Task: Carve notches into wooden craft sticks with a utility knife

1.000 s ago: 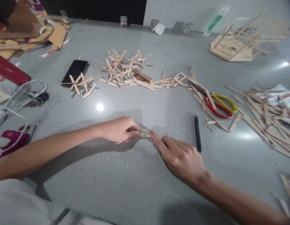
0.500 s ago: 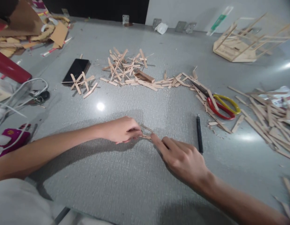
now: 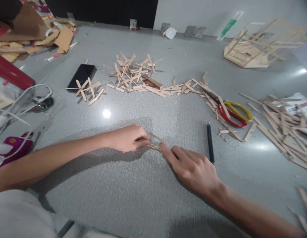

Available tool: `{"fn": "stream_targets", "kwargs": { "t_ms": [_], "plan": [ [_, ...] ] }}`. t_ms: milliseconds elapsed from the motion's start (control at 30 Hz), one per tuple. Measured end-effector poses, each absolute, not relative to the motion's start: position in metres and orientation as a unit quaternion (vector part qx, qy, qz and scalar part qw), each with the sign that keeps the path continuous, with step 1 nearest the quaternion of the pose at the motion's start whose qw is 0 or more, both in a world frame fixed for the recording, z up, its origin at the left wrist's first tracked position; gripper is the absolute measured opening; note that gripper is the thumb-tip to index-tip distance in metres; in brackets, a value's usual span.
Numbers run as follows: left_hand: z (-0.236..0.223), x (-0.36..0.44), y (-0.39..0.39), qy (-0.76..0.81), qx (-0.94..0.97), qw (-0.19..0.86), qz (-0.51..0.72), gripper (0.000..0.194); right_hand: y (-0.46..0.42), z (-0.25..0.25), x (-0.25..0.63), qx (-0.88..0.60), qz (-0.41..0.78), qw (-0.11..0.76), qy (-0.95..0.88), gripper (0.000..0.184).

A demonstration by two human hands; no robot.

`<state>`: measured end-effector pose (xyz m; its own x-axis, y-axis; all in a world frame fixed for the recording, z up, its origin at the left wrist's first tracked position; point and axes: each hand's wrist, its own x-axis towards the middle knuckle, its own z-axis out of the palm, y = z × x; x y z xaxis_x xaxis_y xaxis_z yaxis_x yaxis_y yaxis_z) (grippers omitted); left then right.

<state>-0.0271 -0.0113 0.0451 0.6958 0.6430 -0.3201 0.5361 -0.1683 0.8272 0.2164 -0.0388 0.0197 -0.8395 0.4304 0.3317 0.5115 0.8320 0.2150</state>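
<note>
Between my two hands, low over the grey table, is a small piece of wooden craft sticks (image 3: 154,146). My left hand (image 3: 130,138) pinches its left end between thumb and fingers. On its right end my right hand (image 3: 190,165) is closed, the index fingertip pressed against the wood. Another thin stick (image 3: 155,136) shows just behind, slanting away from the left fingers; whether it is joined to the piece I cannot tell. A black pen (image 3: 210,142) lies to the right of my right hand.
Ahead lie a pile of stick pieces (image 3: 133,71) and a black phone (image 3: 81,75) with crossed sticks against it. Scissors (image 3: 231,112) with red and yellow handles rest at right, near loose sticks (image 3: 282,122). A wooden frame (image 3: 247,53) stands far right; white cables (image 3: 14,115) lie left.
Both hands stay almost in place, still on the wooden piece. A little more of it shows between the fingers. The whole view shifts slightly with the head.
</note>
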Motion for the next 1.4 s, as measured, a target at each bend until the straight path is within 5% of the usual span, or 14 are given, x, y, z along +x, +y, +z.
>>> {"fn": "stream_targets", "kwargs": {
  "t_ms": [1033, 1400],
  "plan": [
    [0.039, -0.027, -0.012, 0.362, 0.795, 0.478, 0.093, 0.038, -0.049, 0.028, 0.206, -0.237, -0.26, 0.085, -0.932, 0.03],
    [0.038, -0.026, -0.013, 0.382, 0.786, 0.479, 0.082, 0.039, -0.041, 0.02, 0.214, -0.245, -0.197, 0.123, -0.941, 0.028]
  ]
}}
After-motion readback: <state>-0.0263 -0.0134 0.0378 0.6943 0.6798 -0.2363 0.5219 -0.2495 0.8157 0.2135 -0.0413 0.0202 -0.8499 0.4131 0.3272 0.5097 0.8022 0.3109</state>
